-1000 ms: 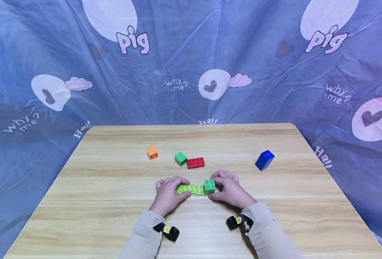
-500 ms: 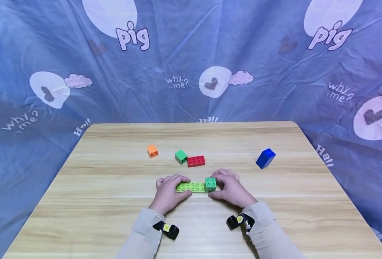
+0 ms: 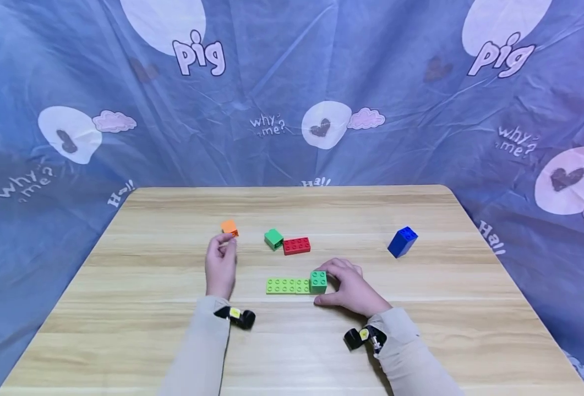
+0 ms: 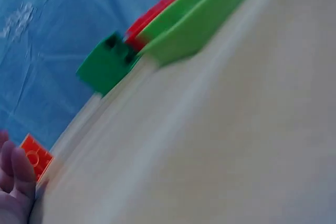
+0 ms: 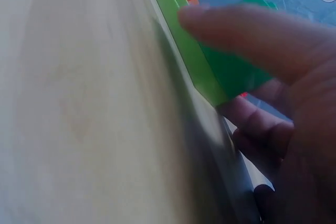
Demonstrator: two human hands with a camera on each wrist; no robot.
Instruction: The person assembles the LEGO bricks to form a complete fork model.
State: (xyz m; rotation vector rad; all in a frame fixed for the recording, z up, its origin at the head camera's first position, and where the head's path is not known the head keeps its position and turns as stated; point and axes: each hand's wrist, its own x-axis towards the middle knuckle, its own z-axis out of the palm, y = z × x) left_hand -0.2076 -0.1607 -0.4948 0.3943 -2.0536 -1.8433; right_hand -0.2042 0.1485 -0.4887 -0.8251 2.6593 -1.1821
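On the table two lime-green plate bricks [image 3: 284,286] lie end to end in a row. A darker green square brick [image 3: 318,281] stands on the row's right end. My right hand [image 3: 348,287] holds this end, thumb at the near side and fingers behind; the right wrist view shows the thumb [image 5: 247,32] across the green brick's side. My left hand [image 3: 220,267] has its fingertips right at the near edge of an orange brick [image 3: 229,226]. In the left wrist view the orange brick [image 4: 37,157] shows just beyond the bent fingers.
Behind the lime row, a loose green brick [image 3: 274,238] lies on its side close to a red brick [image 3: 296,246]. A tall blue brick [image 3: 403,242] stands to the right. The wooden table [image 3: 123,330] reaches back to a blue printed cloth [image 3: 252,71].
My left hand has let go of the lime plate and moved left and away from me to the orange brick. The right hand has stayed at the green brick.
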